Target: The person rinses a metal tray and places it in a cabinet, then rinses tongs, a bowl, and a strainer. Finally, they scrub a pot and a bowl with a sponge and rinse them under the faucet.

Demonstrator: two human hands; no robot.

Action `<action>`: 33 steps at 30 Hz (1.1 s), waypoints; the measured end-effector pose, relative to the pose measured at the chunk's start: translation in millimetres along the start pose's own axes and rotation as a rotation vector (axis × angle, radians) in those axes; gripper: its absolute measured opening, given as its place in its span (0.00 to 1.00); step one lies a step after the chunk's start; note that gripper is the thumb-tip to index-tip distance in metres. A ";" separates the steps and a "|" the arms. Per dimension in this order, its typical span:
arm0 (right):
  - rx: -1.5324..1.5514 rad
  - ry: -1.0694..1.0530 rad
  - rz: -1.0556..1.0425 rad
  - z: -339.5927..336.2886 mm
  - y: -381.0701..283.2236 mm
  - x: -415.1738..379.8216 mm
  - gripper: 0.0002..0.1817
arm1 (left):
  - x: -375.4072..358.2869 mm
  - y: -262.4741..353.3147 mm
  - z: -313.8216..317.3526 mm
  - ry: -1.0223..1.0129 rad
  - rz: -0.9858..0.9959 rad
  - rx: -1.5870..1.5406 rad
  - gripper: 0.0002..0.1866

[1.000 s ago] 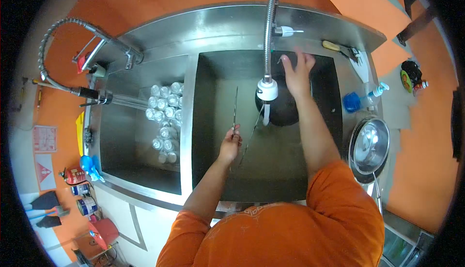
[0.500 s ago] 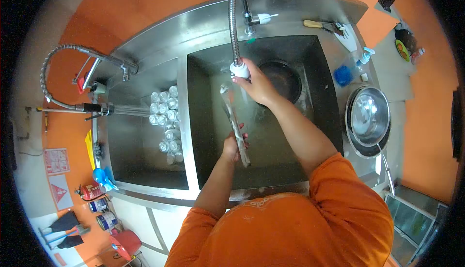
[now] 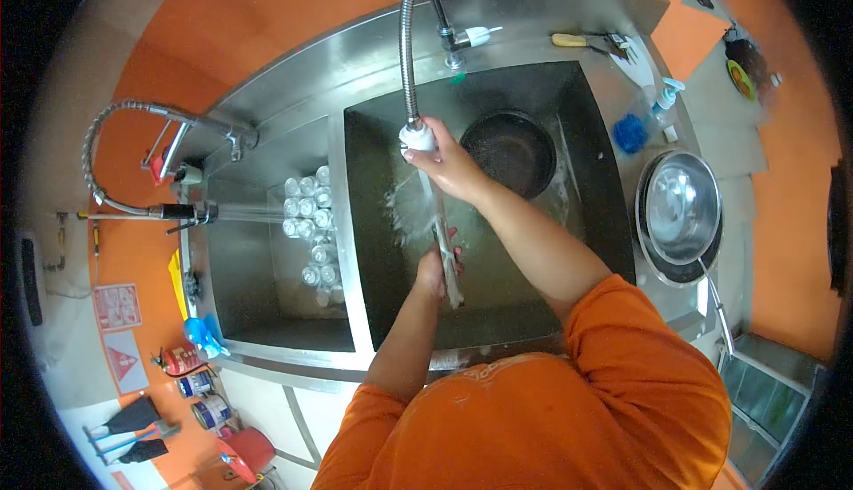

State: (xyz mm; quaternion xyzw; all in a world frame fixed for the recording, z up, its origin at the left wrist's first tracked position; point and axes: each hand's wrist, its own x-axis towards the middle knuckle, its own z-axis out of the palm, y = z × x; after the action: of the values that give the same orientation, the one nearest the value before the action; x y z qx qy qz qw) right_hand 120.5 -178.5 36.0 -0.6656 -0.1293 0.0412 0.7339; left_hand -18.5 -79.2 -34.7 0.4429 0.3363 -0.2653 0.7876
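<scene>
Half a second on, the white spray head (image 3: 416, 137) has shifted towards the divider between the two basins, carried by the right grip (image 3: 451, 168), and water now splashes where little showed before. That grip is wrapped round the spray head at the end of its coiled hose (image 3: 408, 55). Below it, the left grip (image 3: 433, 271) is closed around a long slim utensil (image 3: 452, 288), held aslant over the right basin (image 3: 615, 254). The utensil runs through the fingers: its lower end sticks out past the grip towards the person, while its upper part reaches up to just below the spray head. Pale patches cover it, and its exact kind cannot be told. Water breaks into a fan on its left side.

A dark round pan (image 3: 508, 154) sits in the same basin, beyond the right forearm and apart from the utensil. On the counter (image 3: 597, 71) to the right stand a bottle of blue liquid (image 3: 632, 135) and a shiny metal pan (image 3: 682, 206) with a long handle. In the left basin (image 3: 258, 317), another tap (image 3: 188, 213) sprays towards clustered clear glasses (image 3: 307, 207).
</scene>
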 end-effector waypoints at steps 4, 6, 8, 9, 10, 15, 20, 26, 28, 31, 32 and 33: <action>0.842 -0.063 0.430 -11.7 -5.7 -15.6 0.29 | 26.9 15.8 7.3 0.169 0.081 0.120 0.14; 0.801 -0.083 0.460 -7.9 8.9 -22.8 0.23 | 16.1 35.7 31.6 0.177 0.183 0.029 0.14; 0.603 -0.155 0.474 -5.2 17.4 -25.3 0.18 | 24.2 47.7 38.5 0.161 0.223 0.064 0.15; 0.465 -0.145 0.485 -5.1 21.5 -27.6 0.12 | 25.5 52.4 41.6 0.108 0.258 0.095 0.15; 0.204 -0.040 0.341 -5.9 25.7 -27.8 0.13 | 24.4 58.5 47.2 0.055 0.294 0.126 0.15; -0.499 0.441 0.039 -19.5 59.4 -29.4 0.17 | 29.4 67.8 54.7 0.020 0.509 0.310 0.15; 0.007 0.186 0.470 -2.2 107.9 -51.8 0.13 | 53.8 50.4 40.1 0.096 0.888 0.612 0.14; 0.136 0.367 0.354 16.1 100.6 -24.0 0.13 | 59.1 54.5 26.1 0.326 1.148 0.866 0.14; 0.241 0.396 0.372 17.8 90.4 -14.7 0.14 | 58.3 62.3 27.1 0.285 1.164 0.893 0.14; 0.240 0.365 0.305 32.0 133.7 -17.9 0.15 | 49.3 68.6 28.7 0.254 1.102 0.919 0.13; 0.191 0.356 0.266 36.1 149.6 -22.0 0.15 | 45.0 65.4 25.9 0.239 1.061 0.927 0.12; 0.222 0.340 0.251 39.2 163.6 -25.7 0.14 | 41.0 61.7 22.6 0.226 1.021 0.932 0.12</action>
State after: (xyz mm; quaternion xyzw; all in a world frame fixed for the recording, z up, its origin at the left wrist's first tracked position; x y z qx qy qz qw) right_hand 104.4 -128.5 -125.9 -0.5892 0.0851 0.0331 0.8028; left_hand 58.3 -75.1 -25.4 0.8620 0.0170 0.0690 0.5018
